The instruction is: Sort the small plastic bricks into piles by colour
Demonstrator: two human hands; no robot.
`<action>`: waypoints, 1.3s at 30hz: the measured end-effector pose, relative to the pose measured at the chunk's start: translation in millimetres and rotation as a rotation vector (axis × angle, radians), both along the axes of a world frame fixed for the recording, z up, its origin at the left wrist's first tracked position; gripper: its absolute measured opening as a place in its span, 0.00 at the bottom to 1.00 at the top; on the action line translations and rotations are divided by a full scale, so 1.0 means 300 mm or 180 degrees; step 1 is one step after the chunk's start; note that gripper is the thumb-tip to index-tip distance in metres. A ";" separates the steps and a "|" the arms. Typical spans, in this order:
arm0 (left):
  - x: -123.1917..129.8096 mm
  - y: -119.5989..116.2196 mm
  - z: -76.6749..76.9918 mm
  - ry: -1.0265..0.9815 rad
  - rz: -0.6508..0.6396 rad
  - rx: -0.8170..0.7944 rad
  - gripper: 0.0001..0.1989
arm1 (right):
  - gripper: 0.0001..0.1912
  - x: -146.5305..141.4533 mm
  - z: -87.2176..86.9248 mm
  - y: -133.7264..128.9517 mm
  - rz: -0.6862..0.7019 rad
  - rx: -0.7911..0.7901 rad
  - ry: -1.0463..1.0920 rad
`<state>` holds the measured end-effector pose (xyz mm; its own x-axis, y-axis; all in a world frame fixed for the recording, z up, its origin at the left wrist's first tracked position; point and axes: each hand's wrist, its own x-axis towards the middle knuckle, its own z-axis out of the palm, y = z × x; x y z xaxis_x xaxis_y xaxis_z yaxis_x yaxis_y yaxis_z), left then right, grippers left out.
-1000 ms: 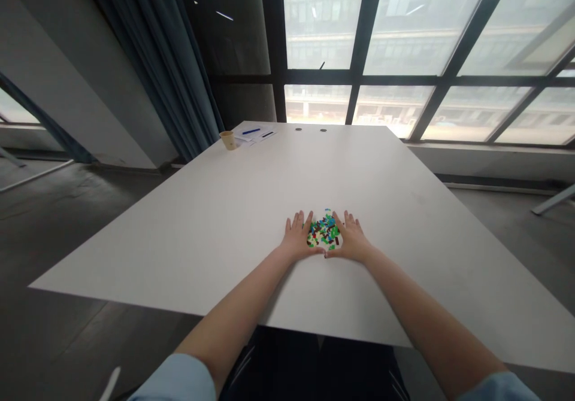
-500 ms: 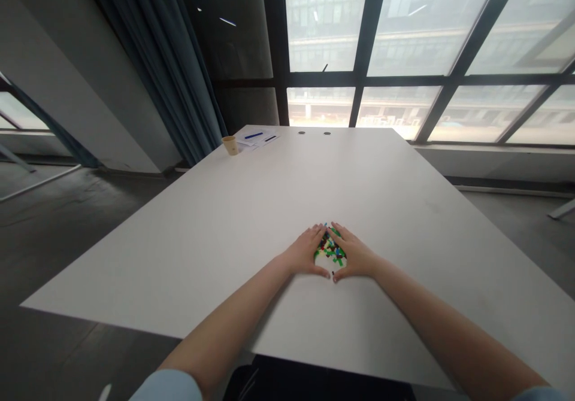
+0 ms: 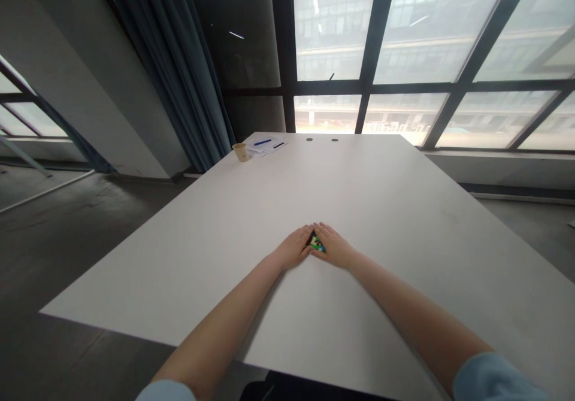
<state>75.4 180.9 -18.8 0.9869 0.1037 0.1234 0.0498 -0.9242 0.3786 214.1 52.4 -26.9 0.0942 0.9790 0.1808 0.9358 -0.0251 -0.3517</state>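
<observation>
On the table top: a broad white table (image 3: 372, 209) carried all the action at its near middle, with both bare forearms reaching out across it.

Left hand: the left hand (image 3: 294, 247) lay flat and palm down, its fingers angled inward until their tips met the other hand's.

Right hand: the right hand (image 3: 335, 248) mirrored it beautifully, flat on the table with fingers (image 3: 324, 230) slanting in, and the two hands met at the base too.

Grip: narrow! Both hands stayed open and unclenched, yet together they formed a tight triangle, with no piece pinched or lifted clear of the table.

Pile: a pile of small plastic bricks (image 3: 316, 244) sat right inside that triangle, on the table and hemmed in by both hands. Green, blue and dark colours showed, though single pieces were too small to make out.

Far end: a paper cup (image 3: 241, 152) stood beside sheets of paper (image 3: 265, 147), with a blue pen (image 3: 263, 142) lying on them, well away from the hands.

Backdrop: a dark blue curtain (image 3: 179, 60) hung left of a tall, black-framed window (image 3: 332, 30).

Sleeves: a light blue sleeve (image 3: 492, 380) showed at the right forearm.
</observation>
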 end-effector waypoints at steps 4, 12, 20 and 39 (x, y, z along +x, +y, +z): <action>-0.078 0.122 -0.002 -0.0056 0.0414 0.0028 0.27 | 0.36 -0.110 -0.001 0.165 -0.0076 0.0098 0.0070; -0.045 0.290 0.006 -0.0330 0.0969 -0.0223 0.23 | 0.31 -0.153 0.006 0.395 -0.0321 0.0251 0.0490; -0.060 0.319 -0.010 -0.0870 0.1229 -0.1496 0.25 | 0.23 -0.101 0.001 0.401 -0.0585 0.0620 0.1194; -0.002 0.307 -0.012 -0.0302 0.1762 -0.0758 0.26 | 0.24 -0.041 0.001 0.400 -0.0936 0.0435 0.1393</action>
<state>74.9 273.1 -22.3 0.7644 0.6338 0.1183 0.4547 -0.6601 0.5980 201.9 172.6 -26.6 0.4555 0.8703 0.1871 0.6617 -0.1904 -0.7252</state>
